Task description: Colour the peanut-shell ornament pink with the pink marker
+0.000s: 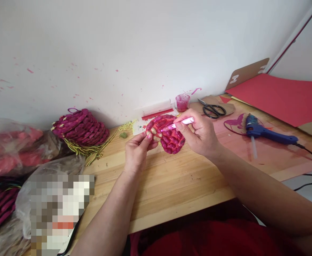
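Above the wooden table (169, 181), my left hand (139, 148) pinches the pale yellowish-green left end of a bumpy magenta piece (173, 142). The piece is rounded, with plump lobes and a red-orange surface showing between them. My right hand (198, 133) is closed around a white pen-like tool (188, 121), slanting down to the left. Its pinkish tip meets or hovers just over the upper left part of the magenta piece; which of the two I cannot tell.
Left: a magenta stack (82, 128) with yellow-green strands, and plastic bags (57, 177). Behind: a pink-stained cup (182, 102) and black scissors (214, 111). Right: a blue glue gun (272, 136) with a cord, and red sheets (284, 97). A white wall rises behind.
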Motion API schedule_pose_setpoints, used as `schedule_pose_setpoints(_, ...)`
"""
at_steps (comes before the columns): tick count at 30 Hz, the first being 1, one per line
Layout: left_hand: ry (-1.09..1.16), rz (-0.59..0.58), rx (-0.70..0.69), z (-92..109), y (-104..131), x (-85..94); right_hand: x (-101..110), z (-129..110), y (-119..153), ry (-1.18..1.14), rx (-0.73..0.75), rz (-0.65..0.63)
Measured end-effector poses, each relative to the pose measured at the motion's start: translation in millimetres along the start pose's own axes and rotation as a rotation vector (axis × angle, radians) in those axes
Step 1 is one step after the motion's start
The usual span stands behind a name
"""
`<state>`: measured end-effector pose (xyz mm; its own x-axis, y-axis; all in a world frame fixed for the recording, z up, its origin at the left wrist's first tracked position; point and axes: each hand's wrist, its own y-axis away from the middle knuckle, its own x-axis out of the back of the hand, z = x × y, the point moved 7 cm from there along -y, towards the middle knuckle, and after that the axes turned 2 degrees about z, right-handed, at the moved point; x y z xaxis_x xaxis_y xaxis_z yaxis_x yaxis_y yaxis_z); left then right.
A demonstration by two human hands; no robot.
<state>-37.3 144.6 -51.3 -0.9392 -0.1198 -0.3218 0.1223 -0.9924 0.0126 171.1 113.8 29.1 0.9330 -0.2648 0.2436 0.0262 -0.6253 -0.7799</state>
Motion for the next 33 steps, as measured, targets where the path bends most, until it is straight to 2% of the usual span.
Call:
schedule_pose_setpoints(22, -0.019, -0.004, -0.011, 3.2, -1.1, 1.1, 1.4, -5.5, -1.3, 0.052, 0.040, -0.009)
schedule_pose_setpoints(33, -0.082, -0.075, 0.010, 3.4, 3.5, -3.9, 5.0, -2.0, -1.9, 0.054, 0.013, 0.024)
